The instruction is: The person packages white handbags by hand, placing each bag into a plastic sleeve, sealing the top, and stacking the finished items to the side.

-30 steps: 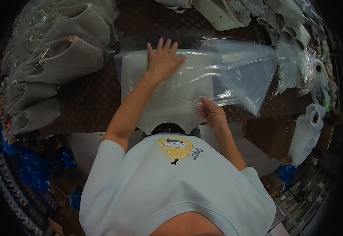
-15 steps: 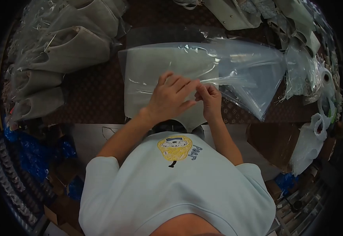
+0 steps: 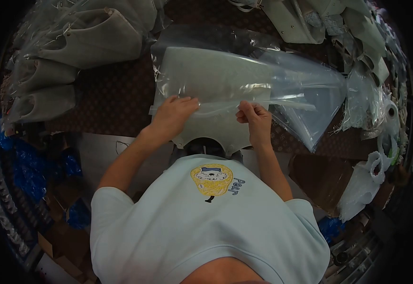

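Note:
A clear plastic bag with a flat pale grey piece inside lies on the dark patterned table in front of me. My left hand grips the near edge of the bag at its left. My right hand pinches a fold of the same plastic near the middle. The two hands are about a hand's width apart, and the plastic between them is creased into a ridge. The bag's loose open end fans out to the right.
Several bagged grey pieces are stacked at the far left of the table. More pale pieces and crumpled plastic pile up at the far right. White plastic bags hang at the right. Blue wrapping lies low on the left.
My left hand came back from the far edge of the bag to the near edge. Both hands met in the middle, then spread apart, gripping the plastic.

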Motion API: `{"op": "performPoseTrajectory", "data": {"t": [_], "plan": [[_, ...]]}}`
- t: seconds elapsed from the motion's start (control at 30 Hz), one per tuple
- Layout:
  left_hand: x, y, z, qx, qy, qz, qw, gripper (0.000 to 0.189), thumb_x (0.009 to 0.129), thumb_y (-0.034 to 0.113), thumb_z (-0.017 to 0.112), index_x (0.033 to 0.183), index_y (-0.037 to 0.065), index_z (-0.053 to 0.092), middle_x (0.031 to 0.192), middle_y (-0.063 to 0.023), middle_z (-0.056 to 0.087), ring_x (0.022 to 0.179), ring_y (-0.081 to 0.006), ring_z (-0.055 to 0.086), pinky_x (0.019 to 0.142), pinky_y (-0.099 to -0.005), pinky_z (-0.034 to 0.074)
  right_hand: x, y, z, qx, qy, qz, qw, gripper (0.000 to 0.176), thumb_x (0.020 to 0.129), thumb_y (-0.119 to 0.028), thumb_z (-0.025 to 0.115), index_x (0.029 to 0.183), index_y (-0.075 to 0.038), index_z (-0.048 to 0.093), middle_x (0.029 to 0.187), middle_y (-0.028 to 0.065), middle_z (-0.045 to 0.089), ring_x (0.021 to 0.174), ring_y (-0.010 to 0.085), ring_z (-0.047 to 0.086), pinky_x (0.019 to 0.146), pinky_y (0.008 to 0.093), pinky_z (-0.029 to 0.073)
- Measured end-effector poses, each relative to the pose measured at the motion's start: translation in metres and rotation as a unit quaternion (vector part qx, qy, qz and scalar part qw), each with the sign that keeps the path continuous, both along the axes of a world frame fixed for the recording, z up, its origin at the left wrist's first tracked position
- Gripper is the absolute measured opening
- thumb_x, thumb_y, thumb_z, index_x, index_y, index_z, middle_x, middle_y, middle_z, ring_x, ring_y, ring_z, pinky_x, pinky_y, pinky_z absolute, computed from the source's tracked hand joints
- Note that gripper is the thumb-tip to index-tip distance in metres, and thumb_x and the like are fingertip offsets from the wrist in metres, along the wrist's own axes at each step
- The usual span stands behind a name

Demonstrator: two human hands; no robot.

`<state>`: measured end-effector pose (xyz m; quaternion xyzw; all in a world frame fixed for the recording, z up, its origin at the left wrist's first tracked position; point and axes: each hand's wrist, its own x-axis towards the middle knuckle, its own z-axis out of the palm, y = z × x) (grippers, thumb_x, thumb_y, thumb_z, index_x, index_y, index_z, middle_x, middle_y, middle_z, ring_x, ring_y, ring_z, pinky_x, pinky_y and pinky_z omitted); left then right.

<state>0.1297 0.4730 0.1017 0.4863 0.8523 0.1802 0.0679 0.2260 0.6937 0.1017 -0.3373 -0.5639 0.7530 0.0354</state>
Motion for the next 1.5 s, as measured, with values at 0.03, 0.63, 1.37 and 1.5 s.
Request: {"op": "performPoseTrajectory", "data": {"t": [0.03,0.63,1.37,1.5], "plan": [[-0.002,0.002,0.011,0.000,0.000,0.001,1.000,0.035,0.076,0.006,0.057,0.110,0.005,0.051,0.095,-0.0097,0.062,0.096,-0.0235,0.058,0.088,-0.0384,0.041,0.002,-0.003,0.001,-0.029,-0.004,0.016,0.999,0.022,0.081,-0.024,0.068,0.077,-0.003,0.063,0.066,0.0035,0.060,0.055,0.0082,0.053,0.053,0.0218,0.044],[0.008,0.054,0.024,0.173,-0.267,0.053,0.947,0.009,0.076,0.009,0.061,0.083,0.005,0.065,0.074,-0.0055,0.064,0.066,-0.0214,0.060,0.078,-0.0335,0.046,0.008,-0.013,-0.003,0.011,0.040,0.093,0.995,0.018,0.081,-0.017,0.067,0.076,0.001,0.065,0.062,0.0026,0.060,0.054,0.0064,0.052,0.051,0.0191,0.043],[-0.005,0.064,0.041,0.266,0.017,0.087,0.960,0.010,0.071,0.008,0.066,0.080,0.008,0.061,0.076,-0.0031,0.059,0.070,-0.0205,0.056,0.067,-0.0324,0.042,0.002,-0.005,0.087,0.550,0.133,0.196,0.801,0.011,0.075,-0.014,0.068,0.081,-0.006,0.063,0.073,0.0027,0.060,0.068,0.0150,0.060,0.054,0.0272,0.045],[-0.004,0.050,0.046,0.220,0.043,0.032,0.974,0.011,0.071,0.007,0.066,0.081,0.008,0.061,0.076,-0.0034,0.059,0.068,-0.0205,0.055,0.064,-0.0324,0.042,-0.024,0.018,0.062,0.680,0.098,0.247,0.683,0.006,0.072,-0.011,0.066,0.077,-0.012,0.062,0.069,0.0011,0.055,0.069,0.0191,0.058,0.055,0.0307,0.047]]}}
